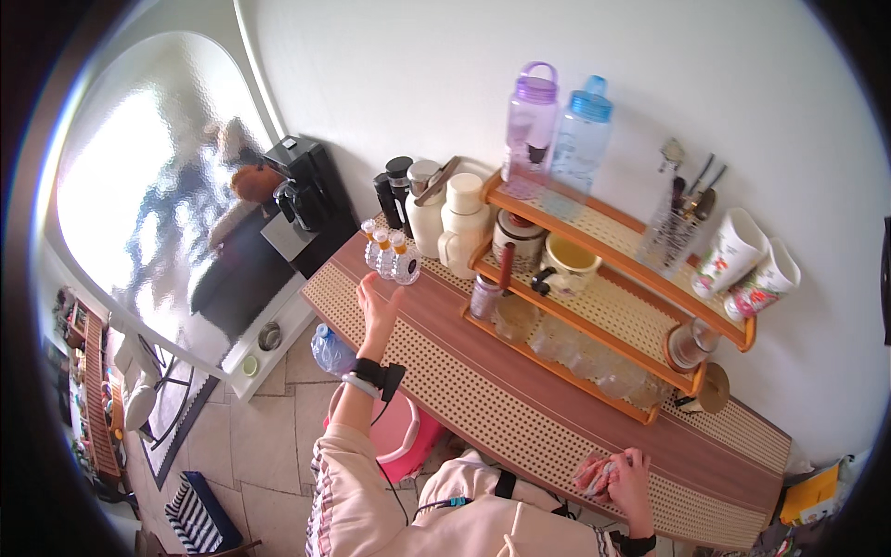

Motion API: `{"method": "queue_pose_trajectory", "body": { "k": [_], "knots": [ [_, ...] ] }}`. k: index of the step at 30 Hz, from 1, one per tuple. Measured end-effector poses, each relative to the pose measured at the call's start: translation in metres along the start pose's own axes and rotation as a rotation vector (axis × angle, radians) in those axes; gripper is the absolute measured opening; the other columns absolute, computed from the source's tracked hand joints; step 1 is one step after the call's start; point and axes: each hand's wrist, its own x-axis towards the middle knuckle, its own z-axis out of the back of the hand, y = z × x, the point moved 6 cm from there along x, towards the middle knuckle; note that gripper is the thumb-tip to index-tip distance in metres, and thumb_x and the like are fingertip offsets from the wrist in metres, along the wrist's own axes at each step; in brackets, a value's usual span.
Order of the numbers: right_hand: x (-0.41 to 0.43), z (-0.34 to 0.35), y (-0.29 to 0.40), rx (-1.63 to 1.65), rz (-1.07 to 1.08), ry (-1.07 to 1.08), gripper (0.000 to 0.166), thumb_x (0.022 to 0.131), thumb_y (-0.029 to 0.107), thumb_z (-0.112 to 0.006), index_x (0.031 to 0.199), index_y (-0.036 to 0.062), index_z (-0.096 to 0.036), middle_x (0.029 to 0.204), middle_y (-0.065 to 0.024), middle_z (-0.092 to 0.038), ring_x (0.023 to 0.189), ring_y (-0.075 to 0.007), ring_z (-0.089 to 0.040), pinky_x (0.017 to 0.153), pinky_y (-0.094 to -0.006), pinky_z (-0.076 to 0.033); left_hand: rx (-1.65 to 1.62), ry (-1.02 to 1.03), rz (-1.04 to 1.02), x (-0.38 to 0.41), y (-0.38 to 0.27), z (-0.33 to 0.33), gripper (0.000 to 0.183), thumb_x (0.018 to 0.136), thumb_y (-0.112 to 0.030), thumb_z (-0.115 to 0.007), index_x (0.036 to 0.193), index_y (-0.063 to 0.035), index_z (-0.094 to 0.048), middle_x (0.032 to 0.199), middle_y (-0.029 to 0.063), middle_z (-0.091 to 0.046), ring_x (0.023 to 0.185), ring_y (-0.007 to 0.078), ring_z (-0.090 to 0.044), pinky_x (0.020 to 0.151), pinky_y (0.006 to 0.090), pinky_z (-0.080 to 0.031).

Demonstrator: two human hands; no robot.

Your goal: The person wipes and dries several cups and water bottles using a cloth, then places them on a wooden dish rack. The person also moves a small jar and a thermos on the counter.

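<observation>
My left hand [378, 306] is raised with fingers apart, just in front of several small clear glass bottles [406, 268] with amber necks at the left end of the cabinet top [473, 390]. Nothing shows in its grasp. Down at the front right edge, my right hand [631, 480] holds a crumpled pink and grey cloth [597, 476] against the woven-patterned surface. Behind the small bottles stand a cream thermos jug [463, 223] and a paler flask [426, 216].
A tiered wooden rack [578, 233] carries a purple bottle [532, 125], a blue bottle [582, 139], a cutlery holder [668, 240], patterned cups [731, 254] and a yellow-lined mug [567, 268]. Pink tubs [400, 435] and a blue plastic bottle [332, 350] stand below the cabinet's edge.
</observation>
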Motion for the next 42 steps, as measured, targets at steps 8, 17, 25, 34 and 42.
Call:
{"method": "queue_pose_trajectory", "body": {
  "k": [8,17,25,34,42],
  "knots": [
    [0.102,0.075,0.205,0.361,0.348,0.078,0.045,0.082,0.019,-0.075,0.122,0.0035,-0.062,0.131,-0.0173,-0.053,0.129,-0.0367,-0.045,0.104,-0.0494,-0.041,0.021,0.030,-0.123,0.119,0.038,0.013,0.087,0.071,-0.026,-0.087,0.141,-0.0056,-0.039,0.143,0.0212,-0.040,0.135,0.0389,-0.037,0.112,0.0508,-0.031],
    [0.292,0.034,0.403,0.796,0.469,0.127,0.058,0.086,0.008,-0.071,0.137,-0.0009,-0.045,0.129,-0.0186,-0.051,0.116,-0.0380,-0.056,0.097,-0.0436,-0.048,0.103,0.539,-0.650,0.165,-0.015,0.004,0.059,0.068,-0.033,-0.086,0.121,-0.0148,-0.067,0.118,0.0103,-0.058,0.115,0.0334,-0.052,0.097,0.0442,-0.045],
    [0.374,0.011,0.481,0.576,0.708,-0.337,0.074,0.081,-0.004,-0.066,0.147,0.0042,-0.034,0.125,-0.0207,-0.050,0.111,-0.0406,-0.057,0.093,-0.0459,-0.049,0.150,0.496,-0.804,0.162,-0.029,-0.009,0.038,0.072,-0.034,-0.080,0.092,-0.0074,-0.061,0.093,0.0071,-0.057,0.092,0.0293,-0.056,0.072,0.0418,-0.050],
    [0.349,0.023,0.477,0.346,0.773,-0.239,0.034,0.082,0.004,-0.065,0.113,0.0040,-0.052,0.092,-0.0179,-0.062,0.086,-0.0394,-0.065,0.074,-0.0468,-0.055,0.219,0.459,-0.816,0.147,-0.028,-0.016,0.031,0.078,-0.029,-0.075,0.089,-0.0075,-0.057,0.090,0.0061,-0.060,0.088,0.0294,-0.056,0.073,0.0419,-0.051],
    [0.304,0.039,0.407,0.822,0.471,-0.173,0.028,0.090,0.022,-0.070,0.090,0.0001,-0.052,0.075,-0.0181,-0.063,0.071,-0.0299,-0.068,0.061,-0.0382,-0.051,0.107,0.414,-0.787,0.131,-0.030,0.013,0.030,0.077,-0.024,-0.078,0.088,-0.0052,-0.057,0.084,0.0093,-0.061,0.084,0.0317,-0.061,0.067,0.0431,-0.052]
  ]
}}
